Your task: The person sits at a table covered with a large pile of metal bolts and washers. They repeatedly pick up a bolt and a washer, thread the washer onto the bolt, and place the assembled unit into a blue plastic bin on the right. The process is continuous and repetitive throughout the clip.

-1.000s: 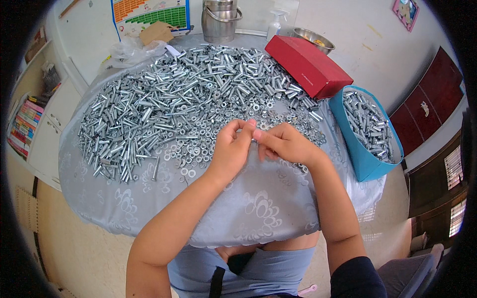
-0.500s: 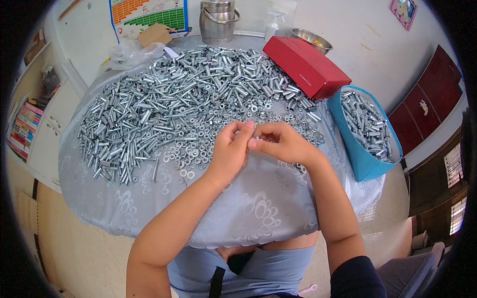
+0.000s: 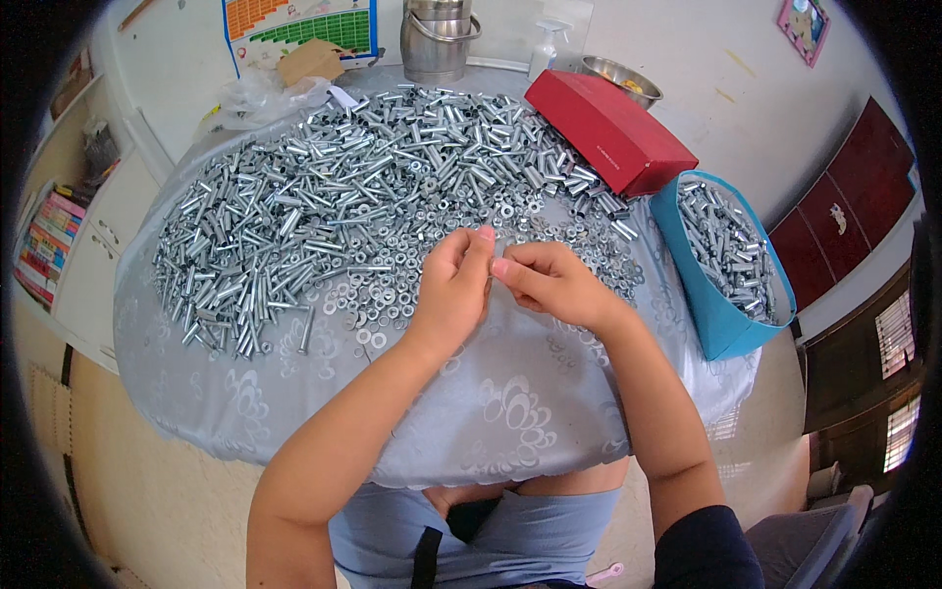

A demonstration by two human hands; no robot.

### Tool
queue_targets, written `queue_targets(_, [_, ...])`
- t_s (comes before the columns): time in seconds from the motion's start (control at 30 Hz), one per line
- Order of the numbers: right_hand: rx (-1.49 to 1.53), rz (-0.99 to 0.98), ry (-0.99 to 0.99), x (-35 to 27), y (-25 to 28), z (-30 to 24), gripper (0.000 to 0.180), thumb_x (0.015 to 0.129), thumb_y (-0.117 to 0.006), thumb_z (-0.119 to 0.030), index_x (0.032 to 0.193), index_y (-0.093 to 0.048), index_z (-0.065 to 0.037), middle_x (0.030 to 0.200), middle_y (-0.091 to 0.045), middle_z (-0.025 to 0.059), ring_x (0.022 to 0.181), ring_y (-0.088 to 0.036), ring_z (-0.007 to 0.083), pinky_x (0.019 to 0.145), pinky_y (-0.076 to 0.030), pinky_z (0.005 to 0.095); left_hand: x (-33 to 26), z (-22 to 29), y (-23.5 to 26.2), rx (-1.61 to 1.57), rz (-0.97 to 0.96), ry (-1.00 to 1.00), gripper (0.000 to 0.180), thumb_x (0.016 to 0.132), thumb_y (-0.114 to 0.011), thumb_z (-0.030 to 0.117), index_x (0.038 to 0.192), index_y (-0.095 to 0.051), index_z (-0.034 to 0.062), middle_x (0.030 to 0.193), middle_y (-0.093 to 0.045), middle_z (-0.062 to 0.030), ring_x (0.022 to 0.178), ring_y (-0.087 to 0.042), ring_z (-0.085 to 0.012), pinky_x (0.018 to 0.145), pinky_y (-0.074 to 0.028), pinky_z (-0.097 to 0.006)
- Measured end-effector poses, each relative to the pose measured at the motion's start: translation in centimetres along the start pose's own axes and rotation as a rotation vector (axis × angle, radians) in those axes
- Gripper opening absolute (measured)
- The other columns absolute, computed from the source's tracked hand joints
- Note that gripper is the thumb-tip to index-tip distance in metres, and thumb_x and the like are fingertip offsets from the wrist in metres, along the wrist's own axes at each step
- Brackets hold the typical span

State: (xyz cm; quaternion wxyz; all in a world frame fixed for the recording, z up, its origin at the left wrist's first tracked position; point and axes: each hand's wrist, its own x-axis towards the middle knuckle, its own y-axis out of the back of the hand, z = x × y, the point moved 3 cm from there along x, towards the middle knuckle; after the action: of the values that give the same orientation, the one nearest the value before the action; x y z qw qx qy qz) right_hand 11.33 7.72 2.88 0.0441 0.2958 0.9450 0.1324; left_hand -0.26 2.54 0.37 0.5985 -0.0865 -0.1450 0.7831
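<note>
My left hand (image 3: 453,287) and my right hand (image 3: 551,283) meet fingertip to fingertip over the middle of a round table covered in a grey patterned cloth (image 3: 294,393). Their fingers pinch a small metal part between them, too small and hidden to name. Behind the hands spreads a big heap of silver bolts (image 3: 324,206). Loose washers and nuts (image 3: 378,309) lie just left of my left hand.
A blue bin (image 3: 721,324) full of bolts hangs at the table's right edge. A red box (image 3: 608,133) lies at the back right. A metal bucket (image 3: 437,44), a steel bowl (image 3: 618,80) and a plastic bag (image 3: 260,93) stand at the back.
Both hands stay joined and have shifted slightly toward the far side of the table; fingers have turned a little around the small part.
</note>
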Motion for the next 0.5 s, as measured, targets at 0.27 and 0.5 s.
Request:
queue_targets(0.27, [0.452,-0.040,-0.123,0.0,-0.6,-0.1,0.042,0.088,-0.050,-0.033,0.055,-0.037,-0.011,0.051,-0.029,-0.0048,0.044,-0.027,0.0073,0.039,-0.019,0.0236,-0.1,0.6,-0.2,0.212,0.054,-0.371,0.027,0.092,-0.041,0.031,0.077,-0.044,0.0088,0.054,-0.036,0.0066,0.041,-0.026,-0.0007,0.035,-0.020,-0.019])
queue_targets(0.5, [0.612,0.176,0.083,-0.9,4.2,-0.9,0.045,0.087,-0.048,-0.031,0.052,-0.030,-0.011,0.051,-0.024,-0.0028,0.040,-0.025,0.0089,0.037,-0.016,0.0246,-1.5,1.5,-1.5,0.063,-0.091,-0.221,0.023,0.093,-0.036,0.031,0.092,-0.042,0.0083,0.054,-0.030,0.0037,0.041,-0.024,-0.0033,0.037,-0.021,-0.019])
